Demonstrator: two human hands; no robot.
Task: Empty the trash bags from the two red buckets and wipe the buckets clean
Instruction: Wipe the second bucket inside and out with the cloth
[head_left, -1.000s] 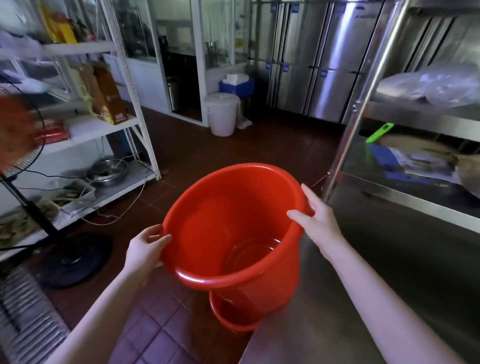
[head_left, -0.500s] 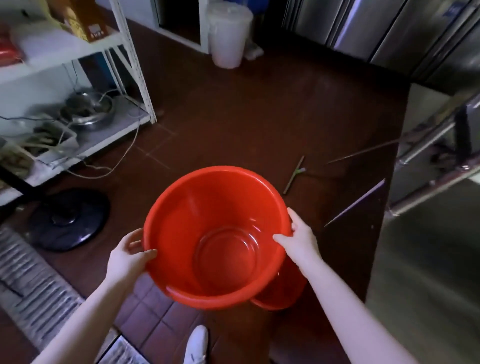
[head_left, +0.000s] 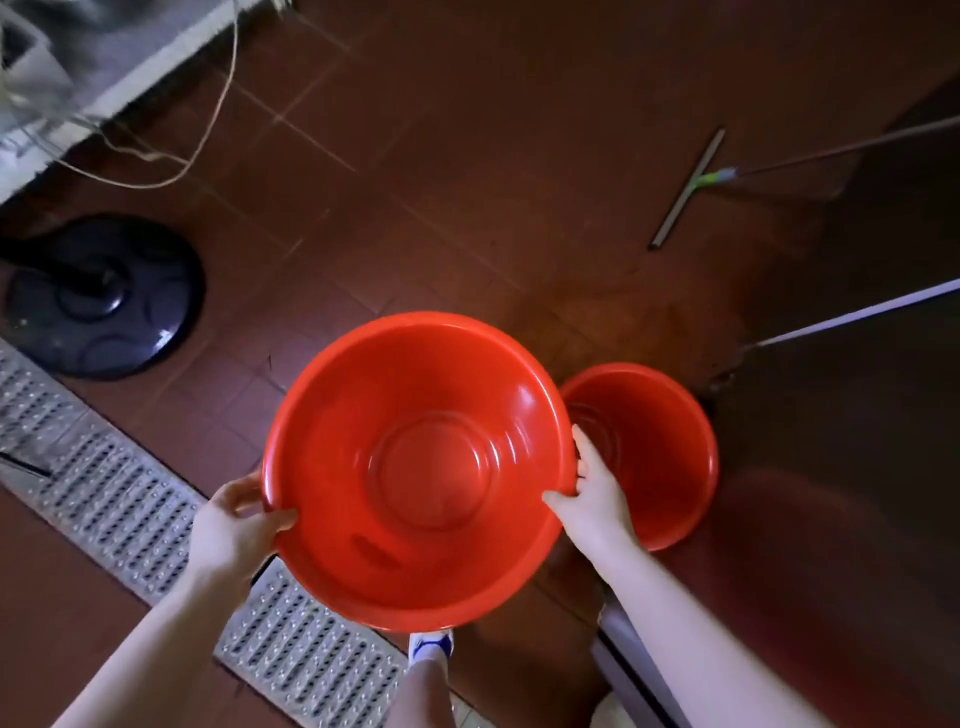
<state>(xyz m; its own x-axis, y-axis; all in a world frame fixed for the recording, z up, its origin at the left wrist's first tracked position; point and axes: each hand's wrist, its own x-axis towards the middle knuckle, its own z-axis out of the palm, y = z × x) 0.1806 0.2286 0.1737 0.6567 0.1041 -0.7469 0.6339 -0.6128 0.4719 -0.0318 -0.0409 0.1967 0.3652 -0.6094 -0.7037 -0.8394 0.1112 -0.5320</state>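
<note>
1. Held bucket (head_left: 415, 467): red, no bag inside. Carried mouth-up between both grips, clear of the floor; level, I judge, for setting down.
2. Second bucket (head_left: 654, 447): red, bagless, standing on the floor just beyond my right grip.
3. Left grip (head_left: 228, 530): closed on the held bucket's rim, thumb inside.
4. Right grip (head_left: 592, 499): clamped on the opposite rim.
5. Drain grate (head_left: 119, 499): below my left grip.

Held bucket (head_left: 415, 467) shifted left (second bucket (head_left: 657, 449) uncovered).
</note>
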